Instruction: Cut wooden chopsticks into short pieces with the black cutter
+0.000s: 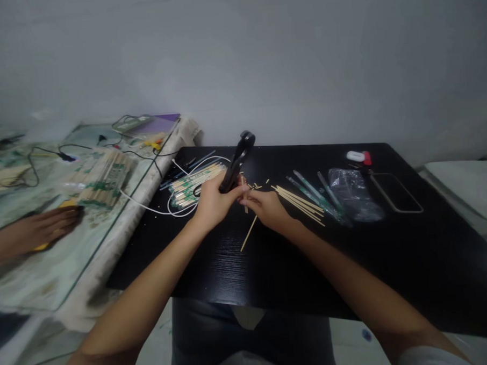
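Note:
My left hand (212, 202) is closed around a black glue gun (236, 161) whose body points up and away from me. Beside it, my right hand (266, 207) pinches a short piece of wooden stick (244, 196), held upright near the gun's tip. A longer bare stick (249, 234) lies slanted on the black table (351, 253) just below both hands. Small cut stick bits (260, 186) lie behind my fingers.
Wrapped chopsticks (191, 185) and a white cable (148, 207) lie left of my hands. Bare sticks (298, 201), empty wrappers (314, 193), a plastic bag (351, 191), a phone (395, 192) and a white-red object (358, 156) lie right. Another person's hand (47, 226) rests on the glass table (69, 265) at left.

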The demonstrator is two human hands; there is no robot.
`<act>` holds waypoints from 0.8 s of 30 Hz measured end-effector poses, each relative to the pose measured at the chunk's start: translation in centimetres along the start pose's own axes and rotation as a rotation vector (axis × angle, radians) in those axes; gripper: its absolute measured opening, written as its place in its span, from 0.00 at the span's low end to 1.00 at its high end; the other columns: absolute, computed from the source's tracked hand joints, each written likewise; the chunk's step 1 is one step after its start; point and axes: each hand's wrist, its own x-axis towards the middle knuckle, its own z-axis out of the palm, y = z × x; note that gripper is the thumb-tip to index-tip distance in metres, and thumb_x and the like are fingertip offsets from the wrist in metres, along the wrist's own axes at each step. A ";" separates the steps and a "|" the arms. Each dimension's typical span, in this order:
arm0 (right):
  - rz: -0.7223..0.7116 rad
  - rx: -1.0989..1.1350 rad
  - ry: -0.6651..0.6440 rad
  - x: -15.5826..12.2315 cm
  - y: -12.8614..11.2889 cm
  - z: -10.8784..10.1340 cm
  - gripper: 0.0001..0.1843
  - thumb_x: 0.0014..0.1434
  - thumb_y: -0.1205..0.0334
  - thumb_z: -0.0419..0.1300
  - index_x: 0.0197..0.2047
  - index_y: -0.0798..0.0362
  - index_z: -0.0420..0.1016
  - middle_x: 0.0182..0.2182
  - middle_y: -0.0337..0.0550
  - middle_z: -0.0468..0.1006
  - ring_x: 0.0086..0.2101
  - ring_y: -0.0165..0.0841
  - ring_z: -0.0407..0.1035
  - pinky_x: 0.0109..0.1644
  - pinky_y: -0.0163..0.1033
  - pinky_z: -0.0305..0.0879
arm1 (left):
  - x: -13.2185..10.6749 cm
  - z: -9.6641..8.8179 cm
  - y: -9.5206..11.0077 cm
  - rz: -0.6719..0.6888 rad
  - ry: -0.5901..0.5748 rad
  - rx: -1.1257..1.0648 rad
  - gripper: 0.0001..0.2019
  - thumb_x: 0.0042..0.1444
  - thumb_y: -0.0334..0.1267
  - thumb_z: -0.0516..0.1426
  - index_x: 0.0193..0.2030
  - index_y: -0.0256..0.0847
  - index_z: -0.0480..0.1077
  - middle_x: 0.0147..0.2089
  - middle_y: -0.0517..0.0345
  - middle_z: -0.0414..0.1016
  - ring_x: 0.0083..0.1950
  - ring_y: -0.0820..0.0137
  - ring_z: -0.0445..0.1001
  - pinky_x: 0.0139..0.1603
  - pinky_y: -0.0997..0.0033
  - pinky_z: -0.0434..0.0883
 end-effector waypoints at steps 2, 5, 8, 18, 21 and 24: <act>-0.002 -0.044 -0.042 0.1 0.4 0.0 0.09 0.67 0.63 0.62 0.45 0.53 0.84 0.35 0.44 0.87 0.36 0.35 0.81 0.47 0.38 0.73 | -0.1 0.1 -0.2 -0.014 0.009 -0.024 0.08 0.55 0.41 0.67 0.37 0.40 0.77 0.38 0.57 0.80 0.40 0.66 0.76 0.46 0.66 0.71; -0.015 -0.053 -0.098 0.1 0.9 0.0 0.10 0.68 0.64 0.61 0.47 0.55 0.84 0.37 0.46 0.87 0.37 0.35 0.80 0.47 0.37 0.71 | -0.2 0.3 -0.5 -0.029 0.008 -0.049 0.09 0.55 0.41 0.67 0.37 0.40 0.77 0.37 0.57 0.80 0.40 0.66 0.76 0.46 0.67 0.71; -0.024 -0.074 -0.122 0.0 1.2 0.0 0.11 0.69 0.65 0.60 0.48 0.56 0.83 0.37 0.47 0.87 0.38 0.35 0.80 0.47 0.37 0.71 | -0.2 0.5 -0.7 -0.033 0.030 -0.069 0.08 0.54 0.40 0.68 0.37 0.40 0.77 0.37 0.56 0.80 0.40 0.66 0.76 0.46 0.67 0.72; -0.013 -0.070 -0.145 0.1 2.2 0.1 0.10 0.70 0.63 0.59 0.47 0.53 0.83 0.40 0.46 0.87 0.41 0.36 0.81 0.49 0.38 0.71 | 0.0 0.9 -0.9 -0.043 0.054 -0.079 0.07 0.54 0.40 0.68 0.36 0.40 0.77 0.35 0.57 0.79 0.38 0.67 0.74 0.44 0.67 0.71; -0.017 -0.077 -0.148 0.1 2.2 0.1 0.10 0.70 0.63 0.59 0.46 0.53 0.83 0.39 0.46 0.87 0.40 0.36 0.82 0.49 0.38 0.71 | -0.1 0.9 -0.9 -0.055 0.060 -0.074 0.08 0.53 0.41 0.68 0.35 0.41 0.77 0.35 0.57 0.79 0.38 0.66 0.74 0.43 0.67 0.70; -0.017 -0.090 -0.155 0.2 2.1 0.1 0.10 0.69 0.62 0.59 0.46 0.53 0.83 0.37 0.44 0.87 0.39 0.36 0.81 0.47 0.37 0.71 | -0.1 0.8 -1.0 -0.055 0.048 -0.065 0.08 0.54 0.41 0.67 0.34 0.41 0.76 0.34 0.58 0.78 0.37 0.67 0.73 0.41 0.68 0.70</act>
